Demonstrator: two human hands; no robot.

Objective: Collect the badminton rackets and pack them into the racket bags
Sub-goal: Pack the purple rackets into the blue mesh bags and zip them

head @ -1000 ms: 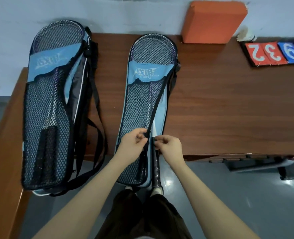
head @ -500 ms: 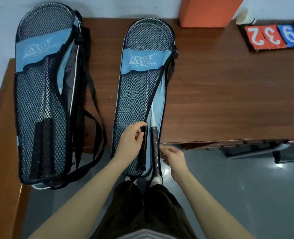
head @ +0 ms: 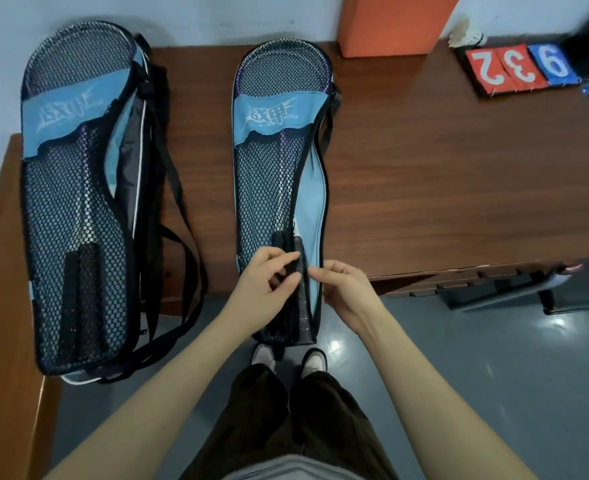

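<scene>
Two racket bags on brown table [head: 442, 174]: left bag [head: 78, 202] at 9 o'clock, middle bag [head: 269, 188] at centre, rackets inside. Left hand [head: 263, 284] pinches its mesh edge; right hand [head: 343, 289] pinches its blue rim.

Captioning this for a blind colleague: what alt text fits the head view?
A person's left hand and right hand work at the open side edge of the middle racket bag, which holds rackets on a brown table. A second packed racket bag lies to its left, a scoreboard at far right.
</scene>
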